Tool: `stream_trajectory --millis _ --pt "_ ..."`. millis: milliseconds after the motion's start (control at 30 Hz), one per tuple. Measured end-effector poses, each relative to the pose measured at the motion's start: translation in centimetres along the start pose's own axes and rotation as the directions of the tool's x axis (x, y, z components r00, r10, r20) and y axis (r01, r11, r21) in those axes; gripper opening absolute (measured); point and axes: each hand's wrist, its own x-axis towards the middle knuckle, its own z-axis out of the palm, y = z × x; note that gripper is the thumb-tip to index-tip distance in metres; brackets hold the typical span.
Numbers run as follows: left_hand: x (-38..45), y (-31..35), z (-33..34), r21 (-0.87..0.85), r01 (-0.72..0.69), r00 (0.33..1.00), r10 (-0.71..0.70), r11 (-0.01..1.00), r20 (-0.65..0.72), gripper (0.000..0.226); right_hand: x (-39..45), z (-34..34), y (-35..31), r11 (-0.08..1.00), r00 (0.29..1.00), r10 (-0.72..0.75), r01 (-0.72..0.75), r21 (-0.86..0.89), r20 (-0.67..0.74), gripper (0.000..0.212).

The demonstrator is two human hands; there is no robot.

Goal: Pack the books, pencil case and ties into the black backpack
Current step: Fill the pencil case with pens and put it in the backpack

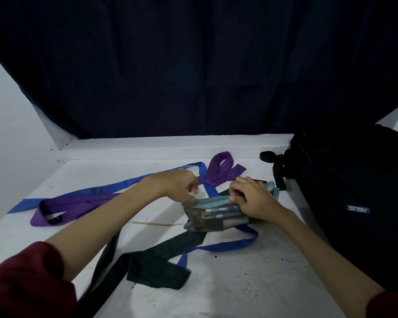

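A clear pencil case (213,215) with a light blue zip edge lies at the middle of the white table, pens showing inside. My left hand (177,184) pinches its left end at the zip. My right hand (251,195) grips the case's top right part with curled fingers. A blue tie (97,190), a purple tie (78,206) and a dark tie (156,265) lie spread over the table around and under the case. The black backpack (349,191) stands at the right, beside the case. No books are in view.
The white table (251,283) is stained and scuffed. A raised white ledge (170,145) runs along the back under a dark curtain (193,65). A white wall stands at the left. The backpack's black strap (277,173) lies on the table near the case.
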Motion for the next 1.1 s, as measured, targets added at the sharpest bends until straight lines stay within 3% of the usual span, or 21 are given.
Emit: stream_trajectory --millis 67,167,200,267,367,533,600,667,733,800,867,933,1000,1100 --pt "0.7 1.6 0.7 -0.124 -0.062 0.996 0.07 0.99 0.06 0.057 -0.3 -0.9 0.1 1.0 0.999 0.023 -0.023 -0.007 0.046 0.026" --pt "2.9 5.0 3.3 -0.169 -0.101 0.988 0.118 0.98 0.096 0.074 -1.1 -2.6 0.8 0.955 0.967 0.146 -0.083 -0.285 0.208 0.077" --pt "3.7 5.6 4.1 -0.169 -0.095 0.991 0.109 0.981 0.075 0.075 -1.4 -3.0 1.1 0.929 0.958 0.186 -0.099 -0.357 0.218 0.082" --pt "4.9 6.2 4.6 -0.169 -0.078 0.996 0.082 0.982 0.019 0.073 -2.0 -3.1 1.8 0.919 0.964 0.201 -0.126 -0.373 0.171 0.071" --pt "5.2 6.2 4.6 -0.145 -0.096 0.995 0.092 0.985 -0.03 0.062 -2.6 -2.9 1.9 0.954 0.983 0.165 -0.138 -0.265 0.084 0.053" --pt "4.6 5.7 3.2 -0.078 -0.154 0.963 0.131 0.985 -0.237 0.049 -3.3 -4.7 1.7 0.981 0.979 0.165 -0.175 -0.078 -0.117 0.069" --pt "4.6 5.4 2.0 -0.166 -0.152 0.953 0.1 0.974 -0.286 0.053 -3.4 -6.5 1.8 0.982 0.94 0.189 -0.188 0.031 -0.285 0.062" --pt "5.0 5.3 0.9 -0.339 -0.158 0.952 0.051 0.928 -0.302 0.064 -3.6 -8.9 2.4 0.957 0.836 0.287 -0.273 0.099 -0.469 0.047" --pt "5.3 5.6 0.2 -0.604 -0.146 0.963 -0.029 0.783 -0.269 0.073 -4.3 -11.2 4.0 0.873 0.738 0.414 -0.487 0.004 -0.533 0.038" --pt "5.4 6.5 -0.6 -0.848 -0.087 0.983 -0.093 0.523 -0.159 0.064 -5.4 -12.7 5.8 0.706 0.685 0.555 -0.688 -0.169 -0.471 0.044" --pt "5.6 7.6 -1.2 -0.97 0.023 0.996 -0.086 0.24 0.002 0.049 -6.3 -13.0 6.9 0.584 0.65 0.689 -0.76 -0.286 -0.321 0.058" --pt "5.8 9.0 -1.5 -0.995 0.098 0.995 -0.017 0.024 0.098 0.038 -6.9 -12.5 7.6 0.59 0.667 0.714 -0.736 -0.331 -0.212 0.053" --pt "6.2 10.8 -1.7 -0.993 0.102 0.995 0.016 -0.064 0.101 0.032 -7.5 -12.3 8.1 0.661 0.721 0.661 -0.69 -0.295 -0.206 0.036" --pt "7.1 13.2 -2.1 -0.995 0.062 0.997 0.043 -0.073 0.059 0.029 -8.2 -14.3 9.2 0.734 0.7 0.638 -0.679 -0.021 -0.32 0.028"
